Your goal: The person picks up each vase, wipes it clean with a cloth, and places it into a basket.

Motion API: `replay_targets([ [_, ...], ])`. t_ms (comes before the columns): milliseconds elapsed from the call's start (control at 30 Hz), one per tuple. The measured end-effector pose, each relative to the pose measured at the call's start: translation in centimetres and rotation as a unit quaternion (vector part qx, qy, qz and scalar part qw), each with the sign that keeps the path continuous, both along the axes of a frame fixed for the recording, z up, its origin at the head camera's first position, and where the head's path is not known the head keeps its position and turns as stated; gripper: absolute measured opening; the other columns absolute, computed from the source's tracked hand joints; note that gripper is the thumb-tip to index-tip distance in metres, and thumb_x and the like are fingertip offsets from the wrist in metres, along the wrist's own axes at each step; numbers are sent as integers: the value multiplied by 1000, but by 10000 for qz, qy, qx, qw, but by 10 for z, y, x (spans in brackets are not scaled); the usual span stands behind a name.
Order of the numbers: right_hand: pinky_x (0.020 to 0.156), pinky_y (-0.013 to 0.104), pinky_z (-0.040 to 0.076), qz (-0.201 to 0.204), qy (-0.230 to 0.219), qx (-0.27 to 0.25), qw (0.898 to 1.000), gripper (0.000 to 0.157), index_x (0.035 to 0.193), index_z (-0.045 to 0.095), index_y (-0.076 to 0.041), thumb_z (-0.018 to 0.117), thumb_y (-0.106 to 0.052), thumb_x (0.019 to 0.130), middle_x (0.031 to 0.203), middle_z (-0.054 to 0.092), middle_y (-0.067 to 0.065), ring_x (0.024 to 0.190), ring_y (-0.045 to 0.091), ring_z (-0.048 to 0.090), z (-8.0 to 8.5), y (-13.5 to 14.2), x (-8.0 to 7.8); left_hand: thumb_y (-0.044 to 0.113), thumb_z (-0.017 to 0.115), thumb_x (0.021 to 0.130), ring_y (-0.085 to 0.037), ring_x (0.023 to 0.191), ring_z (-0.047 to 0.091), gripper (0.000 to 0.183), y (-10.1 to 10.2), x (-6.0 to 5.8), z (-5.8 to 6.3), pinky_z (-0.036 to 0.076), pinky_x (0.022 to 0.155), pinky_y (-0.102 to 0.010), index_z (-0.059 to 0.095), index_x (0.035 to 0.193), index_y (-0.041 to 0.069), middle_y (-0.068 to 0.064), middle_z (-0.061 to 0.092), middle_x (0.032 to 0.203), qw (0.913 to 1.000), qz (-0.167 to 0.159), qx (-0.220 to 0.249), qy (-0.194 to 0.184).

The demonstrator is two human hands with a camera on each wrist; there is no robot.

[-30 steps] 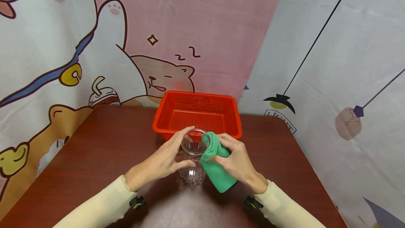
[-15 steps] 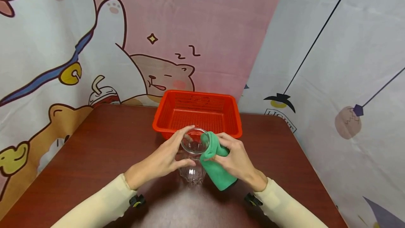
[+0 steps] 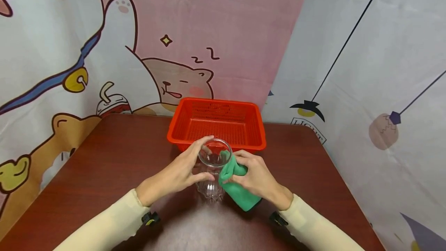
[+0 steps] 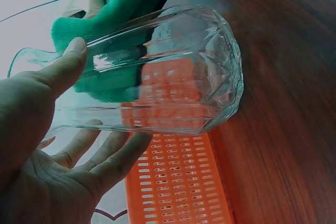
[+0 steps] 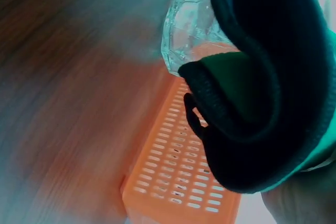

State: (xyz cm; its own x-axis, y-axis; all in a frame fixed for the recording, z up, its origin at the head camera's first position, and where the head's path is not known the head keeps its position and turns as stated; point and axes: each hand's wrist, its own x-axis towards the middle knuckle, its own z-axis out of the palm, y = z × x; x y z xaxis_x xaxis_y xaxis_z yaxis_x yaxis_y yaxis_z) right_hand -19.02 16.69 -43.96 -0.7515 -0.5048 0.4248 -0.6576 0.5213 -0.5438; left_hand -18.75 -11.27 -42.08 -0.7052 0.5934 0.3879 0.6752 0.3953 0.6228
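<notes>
A clear glass vase [image 3: 211, 189] with a round rim and ribbed body stands between the hands in the head view. My left hand [image 3: 174, 173] holds it from the left, thumb on the near side and fingers round the far side. In the left wrist view the faceted base of the vase [image 4: 223, 77] lies beyond the fingers. My right hand [image 3: 259, 177] grips a folded green cloth [image 3: 244, 196] against the right side of the vase, just below the rim. The dark-edged cloth [image 5: 299, 51] fills much of the right wrist view and hides most of that hand.
A red plastic basket [image 3: 171, 131] with slotted walls stands behind the vase, near the back of the dark reddish wooden table [image 3: 122, 154]. Cartoon-printed cloth hangings [image 3: 244, 30] rise behind the table and at its sides.
The right hand and green cloth have slid slightly down from the vase's rim, uncovering its right edge. The left hand keeps its hold. The head view has shifted slightly.
</notes>
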Motion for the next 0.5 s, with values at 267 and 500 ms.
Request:
replay_targets([
  [267,74,24,56,47,-87,277,9996,50,120,76,-27,91,-47,76,116,68,-15,94,4,64,-7,1,3,31,88,82,-25,118,62,112,-1,0,1,58,90,-30,12,164,29,-10,55,130,9999,-102,85,-59],
  [500,73,22,54,-41,-346,602,9976,46,113,75,-30,93,-45,74,110,69,-19,92,1,63,-16,3,3,30,89,82,-24,117,61,112,-1,-1,0,58,90,-34,14,165,25,-11,56,130,9998,-125,146,-26],
])
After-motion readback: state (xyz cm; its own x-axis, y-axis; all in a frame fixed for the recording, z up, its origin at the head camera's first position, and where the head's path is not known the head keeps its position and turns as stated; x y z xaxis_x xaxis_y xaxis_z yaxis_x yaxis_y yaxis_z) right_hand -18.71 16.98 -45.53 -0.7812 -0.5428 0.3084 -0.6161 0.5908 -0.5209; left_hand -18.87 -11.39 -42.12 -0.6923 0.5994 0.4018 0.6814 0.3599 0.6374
